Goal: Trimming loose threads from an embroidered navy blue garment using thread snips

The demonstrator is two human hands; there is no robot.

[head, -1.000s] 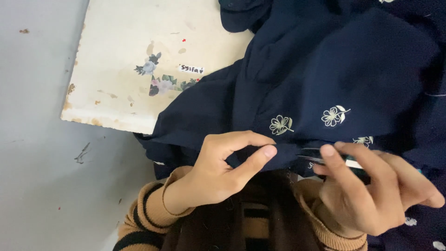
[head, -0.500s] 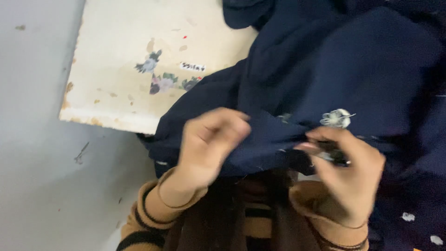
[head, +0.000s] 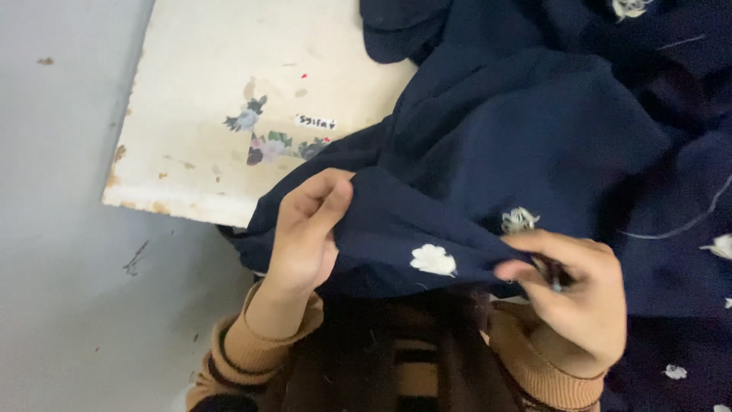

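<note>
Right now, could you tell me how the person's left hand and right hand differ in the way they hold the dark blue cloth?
The left hand grips a fold of the dark blue cloth with curled fingers, near the white table; the right hand pinches the cloth's edge by the fingertips, farther from the table. The left hand looks sharp; the right hand is blurred, and something small and dark shows between its fingers. Both wear tan striped cuffs.

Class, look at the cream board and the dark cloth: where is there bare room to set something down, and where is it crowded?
Free: the cream board above its flower stickers, left of the navy cloth; also the grey floor along the board's left and lower edges. Crowded: the right side, where cloth covers everything, and near the left hand and right hand, both gripping its folds.
</note>
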